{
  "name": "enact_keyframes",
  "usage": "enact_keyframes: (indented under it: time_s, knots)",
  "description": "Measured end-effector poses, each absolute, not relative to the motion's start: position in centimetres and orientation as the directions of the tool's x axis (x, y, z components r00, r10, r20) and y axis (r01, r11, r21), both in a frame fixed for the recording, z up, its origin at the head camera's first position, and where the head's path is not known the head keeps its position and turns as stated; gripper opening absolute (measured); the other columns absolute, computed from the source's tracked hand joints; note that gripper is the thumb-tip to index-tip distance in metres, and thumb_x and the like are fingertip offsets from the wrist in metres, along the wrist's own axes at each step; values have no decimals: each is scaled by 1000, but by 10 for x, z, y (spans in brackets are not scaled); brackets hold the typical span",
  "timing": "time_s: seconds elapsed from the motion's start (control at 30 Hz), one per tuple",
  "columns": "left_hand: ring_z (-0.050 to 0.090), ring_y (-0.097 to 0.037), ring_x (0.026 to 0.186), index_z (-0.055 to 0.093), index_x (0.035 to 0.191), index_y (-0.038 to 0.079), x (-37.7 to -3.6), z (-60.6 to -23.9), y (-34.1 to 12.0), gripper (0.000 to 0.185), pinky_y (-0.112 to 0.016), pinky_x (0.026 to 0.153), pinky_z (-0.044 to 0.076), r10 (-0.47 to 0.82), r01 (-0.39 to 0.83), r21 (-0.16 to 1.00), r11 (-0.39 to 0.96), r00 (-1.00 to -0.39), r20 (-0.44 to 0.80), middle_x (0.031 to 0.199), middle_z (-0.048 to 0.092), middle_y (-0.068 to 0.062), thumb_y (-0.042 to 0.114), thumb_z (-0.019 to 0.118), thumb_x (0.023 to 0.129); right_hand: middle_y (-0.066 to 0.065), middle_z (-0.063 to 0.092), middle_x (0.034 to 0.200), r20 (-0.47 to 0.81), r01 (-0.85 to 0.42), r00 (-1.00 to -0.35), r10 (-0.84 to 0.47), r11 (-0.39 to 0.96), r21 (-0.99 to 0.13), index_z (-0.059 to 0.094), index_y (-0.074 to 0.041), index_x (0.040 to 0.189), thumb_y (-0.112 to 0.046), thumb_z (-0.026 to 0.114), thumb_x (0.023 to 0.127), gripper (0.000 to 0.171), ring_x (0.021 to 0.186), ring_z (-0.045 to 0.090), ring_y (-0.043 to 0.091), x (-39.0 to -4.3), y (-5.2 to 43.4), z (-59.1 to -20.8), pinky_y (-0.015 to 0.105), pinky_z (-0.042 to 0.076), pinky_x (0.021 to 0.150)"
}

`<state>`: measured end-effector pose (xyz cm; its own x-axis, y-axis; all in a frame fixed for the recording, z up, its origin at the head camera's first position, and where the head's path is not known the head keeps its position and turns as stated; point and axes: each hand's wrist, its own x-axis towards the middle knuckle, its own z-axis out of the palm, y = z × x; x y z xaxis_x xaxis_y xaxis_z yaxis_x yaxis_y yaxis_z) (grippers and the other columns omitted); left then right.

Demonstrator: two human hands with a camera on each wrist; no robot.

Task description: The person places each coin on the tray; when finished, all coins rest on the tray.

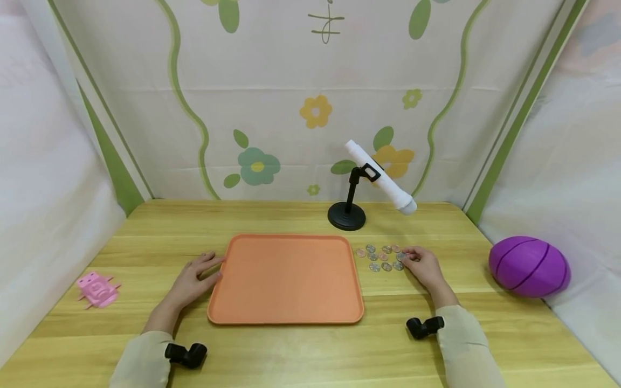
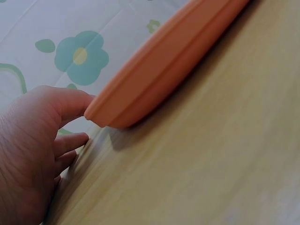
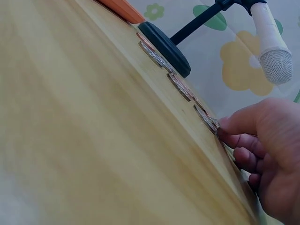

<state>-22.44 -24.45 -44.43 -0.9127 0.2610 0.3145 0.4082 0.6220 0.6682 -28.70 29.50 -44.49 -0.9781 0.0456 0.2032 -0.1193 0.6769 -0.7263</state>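
1. Coins, silver and copper-toned, lie flat in a loose cluster on the wooden table; they sit just right of the tray.
2. Right hand at the cluster's right edge; thumb and forefinger pinch one silver coin; other fingers curl in below, near the tabletop; cannot tell whether the pinched coin is off the wood; another silver coin lies right beside it in the right wrist view.
3. Left hand beside the tray's left side; fingers loosely extended, no grip round anything; digits touch the rim, others reach down near the table in the left wrist view.
4. Tray: orange, rounded corners, raised rim; flat on the table between the two hands; inner surface bare.
5. Microphone, white, held tilted in the clip of a black stand; mesh head points down to the right; stand base is behind the coins, near the tray's far right corner.
6. Purple ball at the table's right side, well apart from the right hand; pink toy at the left side, well apart from the left hand.
7. Backdrop behind the table: pale cloth, green wavy lines, yellow and teal flowers; beige sleeves on both arms, black device at each cuff.
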Motion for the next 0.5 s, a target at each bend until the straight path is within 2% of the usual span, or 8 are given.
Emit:
enact_keyframes:
  time_s: [0.1,0.23,0.4,0.5]
  knots:
    - [18,-46,119,51,120,-2,-225,-444,-245,41,-60,92,7,260,405,667,625,-914,311,127,33,-30,18,57,84,10,57,85,164,-87,-985,59,650,-755,59,4,102,-9,56,82,24,74,50,16,-287,295,-443,24,42,62]
    - [18,-47,119,50,120,-2,-226,-444,-245,41,-60,92,7,263,409,664,626,-912,314,126,33,-31,18,56,84,14,55,94,86,-29,-993,81,540,-841,54,7,109,-8,53,85,28,77,49,11,-286,296,-439,19,43,60]
    - [18,-47,119,50,121,0,-226,-445,-245,42,-60,92,6,266,410,670,619,-912,312,127,32,-30,18,56,84,18,50,105,5,32,-995,96,384,-923,47,7,118,-11,52,86,36,81,50,7,-283,296,-430,20,44,68]
    - [18,-47,119,50,121,0,-225,-445,-246,42,-60,92,6,267,413,670,617,-911,316,127,32,-30,17,57,84,12,51,106,-15,45,-996,90,342,-939,45,5,121,-16,55,85,42,82,50,5,-283,293,-424,24,44,73]
